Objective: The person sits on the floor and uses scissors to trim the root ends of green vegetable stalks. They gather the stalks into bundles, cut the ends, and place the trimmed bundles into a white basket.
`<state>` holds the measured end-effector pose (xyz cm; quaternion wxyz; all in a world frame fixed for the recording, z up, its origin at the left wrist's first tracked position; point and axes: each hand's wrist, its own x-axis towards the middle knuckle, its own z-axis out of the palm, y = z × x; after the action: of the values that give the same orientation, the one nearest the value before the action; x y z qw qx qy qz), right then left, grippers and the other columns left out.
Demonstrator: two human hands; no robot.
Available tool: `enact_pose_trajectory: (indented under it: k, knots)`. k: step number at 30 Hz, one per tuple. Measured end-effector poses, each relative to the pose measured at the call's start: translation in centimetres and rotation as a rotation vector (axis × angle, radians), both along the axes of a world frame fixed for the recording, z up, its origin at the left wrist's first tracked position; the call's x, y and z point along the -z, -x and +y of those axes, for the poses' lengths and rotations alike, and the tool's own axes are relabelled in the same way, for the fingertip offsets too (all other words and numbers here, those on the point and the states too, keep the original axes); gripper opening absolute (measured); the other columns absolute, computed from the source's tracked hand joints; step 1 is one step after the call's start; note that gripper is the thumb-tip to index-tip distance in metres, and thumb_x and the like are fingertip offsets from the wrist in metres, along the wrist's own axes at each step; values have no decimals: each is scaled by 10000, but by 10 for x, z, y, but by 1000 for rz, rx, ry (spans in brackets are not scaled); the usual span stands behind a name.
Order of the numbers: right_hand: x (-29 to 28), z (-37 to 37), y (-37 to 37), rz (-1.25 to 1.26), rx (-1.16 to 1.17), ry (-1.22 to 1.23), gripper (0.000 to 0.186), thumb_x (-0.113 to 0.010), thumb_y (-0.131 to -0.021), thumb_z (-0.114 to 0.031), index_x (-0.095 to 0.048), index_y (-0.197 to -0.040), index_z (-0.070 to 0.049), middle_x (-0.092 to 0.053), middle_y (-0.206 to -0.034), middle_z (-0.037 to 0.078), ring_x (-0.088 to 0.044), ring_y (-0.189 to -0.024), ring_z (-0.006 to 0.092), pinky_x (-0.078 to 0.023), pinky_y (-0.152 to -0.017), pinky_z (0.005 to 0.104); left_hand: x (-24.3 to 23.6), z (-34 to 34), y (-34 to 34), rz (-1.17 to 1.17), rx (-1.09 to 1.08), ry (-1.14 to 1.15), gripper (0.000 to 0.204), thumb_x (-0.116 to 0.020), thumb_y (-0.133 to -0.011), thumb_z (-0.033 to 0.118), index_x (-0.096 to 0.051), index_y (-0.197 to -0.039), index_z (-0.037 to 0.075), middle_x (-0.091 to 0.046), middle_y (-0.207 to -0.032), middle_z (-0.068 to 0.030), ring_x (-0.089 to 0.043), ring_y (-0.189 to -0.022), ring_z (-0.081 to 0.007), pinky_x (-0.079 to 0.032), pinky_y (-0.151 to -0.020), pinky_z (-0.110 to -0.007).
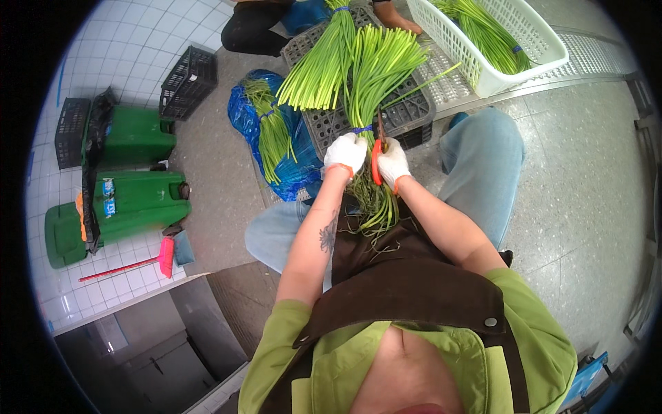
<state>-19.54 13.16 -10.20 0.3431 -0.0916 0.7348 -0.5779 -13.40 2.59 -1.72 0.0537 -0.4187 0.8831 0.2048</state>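
The bunch of green stalks point(379, 69) lies between the two gloved hands, its bulk stretching beyond them and its thin tail drooping back between the wrists over the apron point(396, 257). The left hand point(347, 153) has its fingers curled closed around the bunch, just on the near side of the blue band point(363, 129). The right hand point(394, 163) is closed about the red-handled scissors point(377, 164), whose blades lie along the right side of the stalks; how far the blades are parted cannot be told. Beyond the hands, an upturned dark crate point(321, 132) bears the bunch. A second bunch point(318, 72) lies against its left side, and a stray stalk point(431, 81) juts out beyond the right hand. To the left of the left hand, a smaller banded bunch point(274, 138) rests on a blue plastic bag point(240, 117); well ahead and right of the right hand stands a white basket point(452, 52) holding more stalks point(491, 36). Past the crate, to the left, shows another person's dark trouser leg point(254, 31). The bunch's long axis runs away from the wearer, leaning slightly right, with the fanned, cleaner ends pointing away and the ragged, stringy ends toward the lap.
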Motion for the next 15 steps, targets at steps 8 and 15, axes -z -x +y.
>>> enact_pose_trajectory:
  k: [8, 15]
  knots:
    - [-11, 3, 8, 49, -17, -89, 463, -660, -802, -180, -595, -1234, -27, -689, -1062, 236, -668, -1021, 357, -505, -889, 386, 24, -15, -27, 579, -345, -976, 145, -533, -921, 239, -573, -888, 104, -567, -748, -28, -551, -590, -156, -438, -564, -283]
    - [-13, 13, 22, 135, -112, -125, 491, -693, -832, -233, -567, -1238, 12, -684, -1066, 239, -671, -1002, 335, -504, -872, 372, 24, -8, -45, 783, -411, -1350, 159, -587, -960, 259, -568, -979, 103, -609, -858, -44, -625, -761, -207, -516, -687, -338]
